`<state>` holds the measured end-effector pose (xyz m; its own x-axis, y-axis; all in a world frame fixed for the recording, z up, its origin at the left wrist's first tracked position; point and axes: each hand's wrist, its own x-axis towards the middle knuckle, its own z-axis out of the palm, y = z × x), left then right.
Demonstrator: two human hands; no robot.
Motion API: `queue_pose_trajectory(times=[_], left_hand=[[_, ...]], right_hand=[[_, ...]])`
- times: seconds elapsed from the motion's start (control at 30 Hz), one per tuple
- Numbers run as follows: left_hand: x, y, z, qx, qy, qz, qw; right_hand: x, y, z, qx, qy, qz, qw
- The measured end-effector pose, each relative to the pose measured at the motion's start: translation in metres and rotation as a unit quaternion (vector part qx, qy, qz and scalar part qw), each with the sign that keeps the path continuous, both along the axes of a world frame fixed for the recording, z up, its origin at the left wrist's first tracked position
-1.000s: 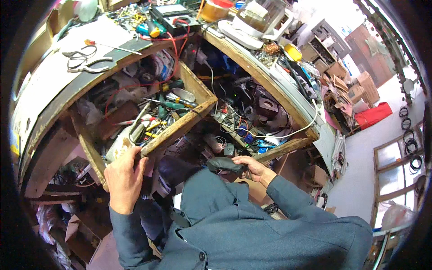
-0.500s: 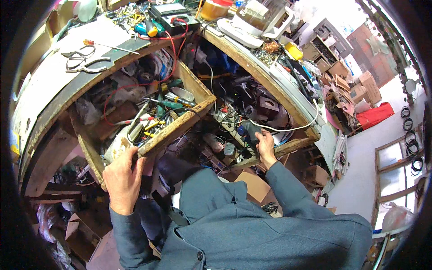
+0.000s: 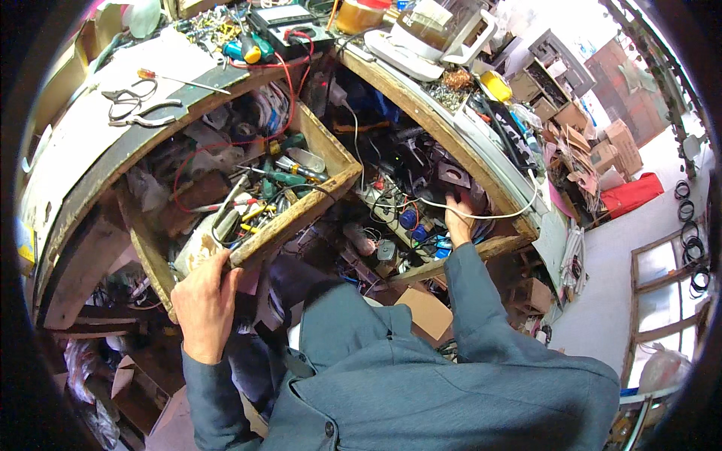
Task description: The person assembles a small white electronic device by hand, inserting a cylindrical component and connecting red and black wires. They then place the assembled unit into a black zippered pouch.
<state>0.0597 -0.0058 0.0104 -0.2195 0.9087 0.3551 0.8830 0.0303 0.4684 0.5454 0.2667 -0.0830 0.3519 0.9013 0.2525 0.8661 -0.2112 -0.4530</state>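
Note:
My left hand [image 3: 204, 304] is closed round the front corner of an open wooden drawer [image 3: 301, 218]. Inside that drawer lie several screwdrivers, a green-handled one [image 3: 286, 177] among them, along with pliers, cables and plastic bags. On the right, my right hand [image 3: 459, 218] reaches into a second wooden drawer [image 3: 492, 246]. Its fingertips disappear among dark parts, just below a dark square part with a round hole [image 3: 453, 175]. A white cable [image 3: 492, 216] runs across by the hand. Blue round items [image 3: 410, 219] lie left of it.
Pliers [image 3: 154, 113] and a red-handled screwdriver [image 3: 184, 80] rest on the left worktop. A multimeter [image 3: 289, 30] with red leads stands at the back, beside a glass coffee pot [image 3: 432, 30]. A cardboard box [image 3: 425, 312] sits below the right drawer.
My right hand has moved farther into the right drawer, away from me. The dark object it held is no longer distinct, and blue items now show there. My left hand stays put.

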Motion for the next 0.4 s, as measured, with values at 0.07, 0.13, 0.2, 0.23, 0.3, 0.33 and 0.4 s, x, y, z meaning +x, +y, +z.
queue_pose_trajectory(times=[0.07,0.13,0.2,0.23,0.3,0.33,0.4], left_hand=[[0.000,0.001,0.000,0.003,-0.005,-0.005,1.000],[-0.001,-0.001,-0.001,0.006,-0.004,0.000,1.000],[0.000,0.000,-0.002,0.010,-0.005,-0.001,1.000],[0.000,0.001,-0.002,0.012,-0.006,-0.001,1.000],[0.000,0.001,-0.001,0.010,-0.007,-0.004,1.000],[0.000,0.001,-0.001,0.009,-0.008,-0.005,1.000],[-0.002,0.000,-0.003,0.005,0.006,-0.005,1.000]], right_hand=[[0.025,0.029,-0.024,0.076,0.075,0.001,0.994],[0.017,0.040,-0.027,0.169,0.180,0.018,0.969],[0.005,0.051,-0.028,0.226,0.298,-0.003,0.927],[0.000,0.059,-0.025,0.240,0.336,-0.018,0.911],[0.003,0.073,-0.018,0.216,0.316,-0.033,0.923],[0.005,0.076,-0.015,0.207,0.298,-0.025,0.931],[-0.004,0.077,-0.006,0.195,0.282,-0.011,0.939]])
